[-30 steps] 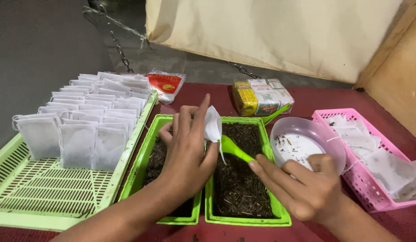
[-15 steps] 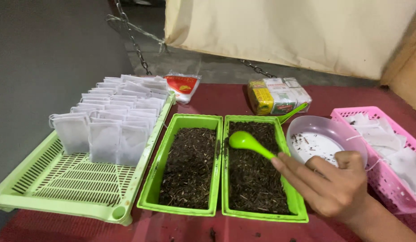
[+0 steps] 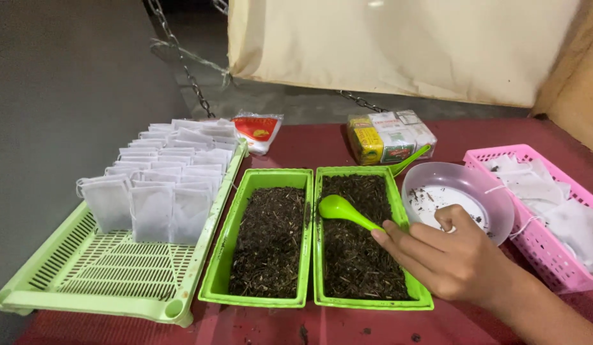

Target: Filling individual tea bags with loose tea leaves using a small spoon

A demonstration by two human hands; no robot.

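Gripping a green spoon [image 3: 340, 208] by its handle, the right hand [image 3: 451, 260] holds its bowl just above the dark leaves in the right green tray [image 3: 368, 301]. A second tray [image 3: 260, 298] lies alongside. Left hand out of view. Filled bags [image 3: 157, 185] stand in a slatted basket [image 3: 85, 300] on the left; a clear bowl [image 3: 459, 176] sits behind the hand.

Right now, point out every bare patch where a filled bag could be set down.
Free: the front half of the slatted tray, before the rows of white bags; the red tabletop between the red packet and boxes. Crowded: pink basket.
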